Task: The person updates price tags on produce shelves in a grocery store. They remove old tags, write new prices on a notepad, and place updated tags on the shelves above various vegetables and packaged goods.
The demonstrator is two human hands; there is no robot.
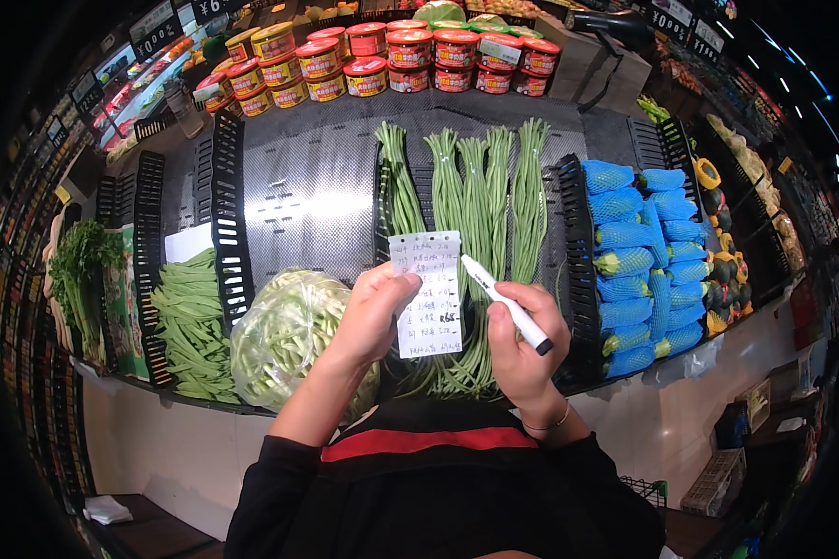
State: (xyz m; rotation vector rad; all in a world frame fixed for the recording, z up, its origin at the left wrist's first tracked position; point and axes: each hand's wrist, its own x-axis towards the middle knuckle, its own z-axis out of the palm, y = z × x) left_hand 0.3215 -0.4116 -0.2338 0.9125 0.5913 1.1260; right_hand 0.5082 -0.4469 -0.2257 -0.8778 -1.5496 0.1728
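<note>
My left hand point(374, 314) grips a small sheet of paper point(430, 328) by its left edge, thumb on the front; the sheet bears handwritten lines and has punched holes along its top. In my right hand point(531, 335) is a white marker pen point(503, 300) with a black end, its tip at the sheet's upper right edge; whether it touches cannot be told. Behind the paper lie bundles of long green beans point(475, 189) on the black display shelf point(307, 168). A clear plastic bag of pale green beans point(287, 335) sits beside my left forearm.
Black slatted dividers point(227, 209) separate the produce. Flat green beans point(192, 314) and leafy greens point(84, 286) lie to the left, vegetables in blue foam nets point(626, 262) to the right. Stacked food tubs point(409, 52) line the back. A plastic crate point(716, 482) stands low at right.
</note>
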